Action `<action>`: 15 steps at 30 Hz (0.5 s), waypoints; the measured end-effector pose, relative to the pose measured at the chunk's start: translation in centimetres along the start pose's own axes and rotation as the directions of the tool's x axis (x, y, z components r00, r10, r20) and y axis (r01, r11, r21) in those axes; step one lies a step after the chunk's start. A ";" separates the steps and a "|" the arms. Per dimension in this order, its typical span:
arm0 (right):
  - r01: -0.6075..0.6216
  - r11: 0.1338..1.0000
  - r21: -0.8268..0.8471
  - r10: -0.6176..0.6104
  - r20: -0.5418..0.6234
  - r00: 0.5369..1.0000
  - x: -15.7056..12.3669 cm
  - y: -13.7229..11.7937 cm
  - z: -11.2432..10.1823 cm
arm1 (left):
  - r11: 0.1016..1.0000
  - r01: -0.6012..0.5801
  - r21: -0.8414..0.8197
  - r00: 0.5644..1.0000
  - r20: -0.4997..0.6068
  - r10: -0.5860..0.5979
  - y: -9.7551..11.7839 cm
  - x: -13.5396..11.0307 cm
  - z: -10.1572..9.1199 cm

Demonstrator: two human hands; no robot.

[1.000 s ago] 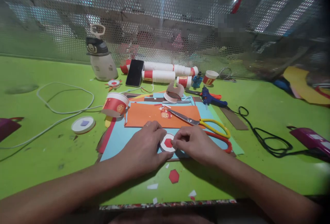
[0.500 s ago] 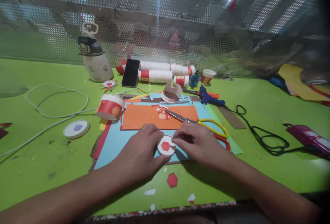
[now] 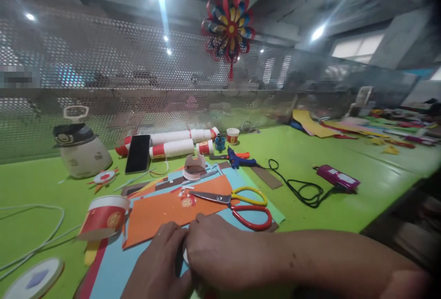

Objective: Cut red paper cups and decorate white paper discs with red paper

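My left hand (image 3: 160,262) curls round a small white disc (image 3: 186,256), of which only a sliver of edge shows between my hands. Over the disc, closed and knuckles up, lies my right hand (image 3: 218,251); its fingertips are hidden, so what they pinch is not visible. Both hands touch above a light blue sheet (image 3: 122,267). Just beyond them lie an orange sheet (image 3: 151,211) and scissors (image 3: 229,199) with one yellow and one red handle, blades apart. A red-and-white paper cup (image 3: 105,216) lies tipped to the left of the sheets.
A blue glue gun (image 3: 239,159) lies behind the scissors, its cord running to a purple box (image 3: 337,177). Stacked paper cups (image 3: 174,149), a phone (image 3: 138,154) and a bottle (image 3: 82,152) stand along the mesh screen. A white cable (image 3: 51,239) loops at left.
My view has swung up and to the right. My right hand has moved over the disc and now covers its red hexagon, which was in plain sight between both hands before.
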State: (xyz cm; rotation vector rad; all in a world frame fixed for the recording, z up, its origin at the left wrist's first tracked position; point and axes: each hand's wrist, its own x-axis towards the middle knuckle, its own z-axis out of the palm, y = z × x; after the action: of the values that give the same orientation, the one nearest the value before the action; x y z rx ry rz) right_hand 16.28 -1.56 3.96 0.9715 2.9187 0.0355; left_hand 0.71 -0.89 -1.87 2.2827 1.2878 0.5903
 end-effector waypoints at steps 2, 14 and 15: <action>-0.005 1.000 -0.013 0.005 -0.019 1.000 0.0 0.1 0.4 | 1.000 -0.008 0.004 1.000 0.001 0.008 0.0 0.0 -0.1; -0.183 0.981 0.069 0.195 -0.427 0.883 -2.0 2.3 1.9 | 0.993 0.043 -0.107 0.997 -0.061 -0.049 -0.1 0.3 -1.5; -0.173 0.982 0.078 0.190 -0.458 0.869 -2.0 2.3 2.2 | 0.986 0.058 -0.159 0.992 -0.098 -0.074 0.0 0.2 -1.8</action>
State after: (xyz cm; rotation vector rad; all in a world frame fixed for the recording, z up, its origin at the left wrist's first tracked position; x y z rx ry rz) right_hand 19.42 -0.97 1.95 1.4191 3.2396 0.2643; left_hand -0.18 -0.38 -0.37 2.0985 1.3111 0.7677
